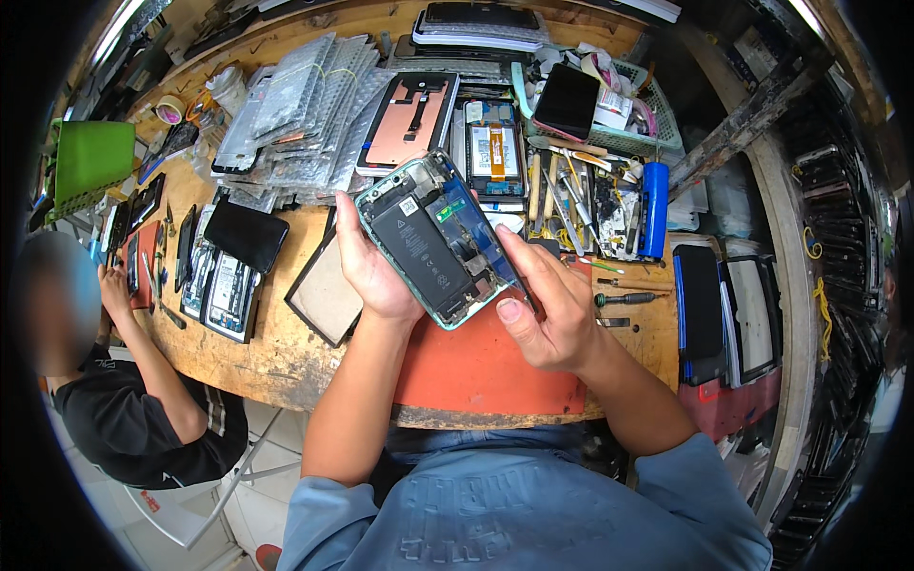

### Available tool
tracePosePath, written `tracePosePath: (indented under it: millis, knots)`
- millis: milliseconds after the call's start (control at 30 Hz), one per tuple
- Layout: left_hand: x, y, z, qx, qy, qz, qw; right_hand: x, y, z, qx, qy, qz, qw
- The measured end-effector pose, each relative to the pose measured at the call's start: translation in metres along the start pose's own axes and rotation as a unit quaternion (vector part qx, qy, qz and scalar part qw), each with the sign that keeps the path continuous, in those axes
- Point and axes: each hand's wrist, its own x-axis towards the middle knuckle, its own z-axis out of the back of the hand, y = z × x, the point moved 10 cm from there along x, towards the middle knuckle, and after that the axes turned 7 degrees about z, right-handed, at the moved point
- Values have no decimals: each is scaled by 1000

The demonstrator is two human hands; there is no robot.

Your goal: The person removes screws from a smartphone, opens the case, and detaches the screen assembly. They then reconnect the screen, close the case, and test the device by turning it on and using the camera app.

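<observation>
An opened phone point(419, 249) with a teal-edged frame, its black battery and small inner parts showing, is held tilted over a red mat point(476, 381). My left hand point(376, 276) grips it from the left side and underneath, fingertips along its edge. My right hand point(552, 305) is at its lower right edge, index and other fingers curled against the side, thumb bent near the bottom corner. Behind the phone lie a pink-backed panel point(398, 124) and another opened phone point(492, 141). A dark empty-looking frame point(307, 303) lies left of the mat.
Bubble-wrap sleeves point(295, 95), a basket of parts point(657, 128), tools point(557, 200), a blue cylinder point(652, 209) and several devices point(228, 285) crowd the wooden bench point(286, 371). A seated co-worker point(143, 409) works at the left. A metal post point(743, 114) stands at the right.
</observation>
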Motion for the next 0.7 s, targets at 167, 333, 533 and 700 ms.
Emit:
tracePosePath:
  millis: [167, 333, 533, 700]
  knots:
    - [1, -1, 11, 16, -74, 1, 997, 0, 1, 2, 1, -3, 9, 1000]
    - [1, 2, 14, 14, -74, 15, 997, -1, -7, 1, 45, 8, -56, 997]
    - [2, 4, 3, -74, 23, 40, 996, -6, -18, -3, 127, -21, -114, 985]
    - [1, 3, 1, -94, 35, 41, 994, -5, -17, -3, 90, -27, -93, 991]
